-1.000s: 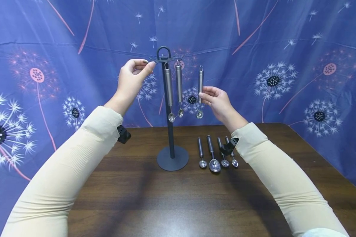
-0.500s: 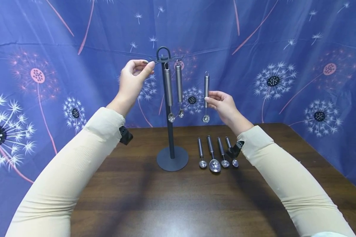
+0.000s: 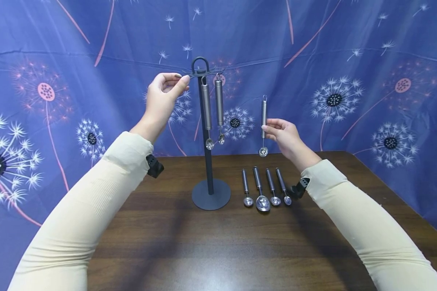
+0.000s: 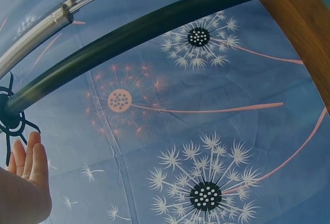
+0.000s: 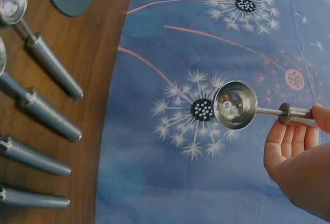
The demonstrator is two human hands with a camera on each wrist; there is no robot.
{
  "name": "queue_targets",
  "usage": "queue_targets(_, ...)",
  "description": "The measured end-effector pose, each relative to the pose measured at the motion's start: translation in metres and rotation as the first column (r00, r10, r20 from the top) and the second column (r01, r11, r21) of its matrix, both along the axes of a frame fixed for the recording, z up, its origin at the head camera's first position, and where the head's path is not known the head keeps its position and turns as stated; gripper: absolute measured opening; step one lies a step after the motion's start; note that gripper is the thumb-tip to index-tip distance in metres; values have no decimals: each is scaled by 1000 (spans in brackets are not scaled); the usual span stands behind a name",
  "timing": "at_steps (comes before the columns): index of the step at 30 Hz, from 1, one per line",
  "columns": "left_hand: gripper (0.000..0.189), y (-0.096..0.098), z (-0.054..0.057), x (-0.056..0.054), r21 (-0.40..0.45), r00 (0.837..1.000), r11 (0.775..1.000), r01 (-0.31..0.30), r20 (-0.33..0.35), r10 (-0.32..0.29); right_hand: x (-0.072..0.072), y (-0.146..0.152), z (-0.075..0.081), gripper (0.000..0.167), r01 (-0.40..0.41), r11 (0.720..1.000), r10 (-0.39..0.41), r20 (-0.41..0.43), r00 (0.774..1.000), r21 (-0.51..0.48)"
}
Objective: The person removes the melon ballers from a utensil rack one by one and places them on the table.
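My right hand pinches a steel melon baller by its handle, upright in the air right of the stand. Its round bowl points down in the head view and has a small hole in the middle. At the top of the dark metal stand, my left hand pinches one of the hooks between thumb and fingers. The left wrist view shows those fingers at the hook ring. Two more melon ballers hang from the stand, one close to the pole, the other right of it.
Several steel scoops lie in a row on the brown wooden table, right of the stand's round base. One scoop has a larger, oval bowl. A blue dandelion-print cloth hangs behind the table.
My right hand has moved right and down with the melon baller, away from the stand. My left hand stays at the hook, and the hanging pair keep their places.
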State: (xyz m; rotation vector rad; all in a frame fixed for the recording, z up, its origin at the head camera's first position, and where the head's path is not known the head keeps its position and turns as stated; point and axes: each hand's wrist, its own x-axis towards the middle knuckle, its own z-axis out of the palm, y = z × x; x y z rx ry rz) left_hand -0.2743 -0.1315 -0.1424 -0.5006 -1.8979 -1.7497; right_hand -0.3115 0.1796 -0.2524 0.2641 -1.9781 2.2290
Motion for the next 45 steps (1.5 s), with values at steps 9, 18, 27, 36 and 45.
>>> queue_targets(9, 27, 0, -1, 1, -6, 1000, 1000, -7, 5, 7, 3, 14, -9, 20, 51, 993, -59, 79, 995, 110)
queue_targets(18, 28, 1, -1, -1, -15, 999, 1000, -26, 21, 26, 4, 24, -23, 49, 87, 970, -126, 162, 979, 227)
queue_targets(27, 29, 2, -1, -1, -23, 999, 999, -34, 14, 34, 3, 40, -36, 50, 112, 957, -161, 167, 973, 267)
queue_targets(36, 27, 2, 0, -1, -6, 1000, 1000, -22, 14, 22, 4, 56, -46, 52, 108, 933, -189, 210, 959, 344)
queue_targets(45, 28, 3, -1, 0, -4, 1000, 1000, -23, 15, 23, 6, 71, -57, 49, 90, 937, -186, 263, 947, 338)
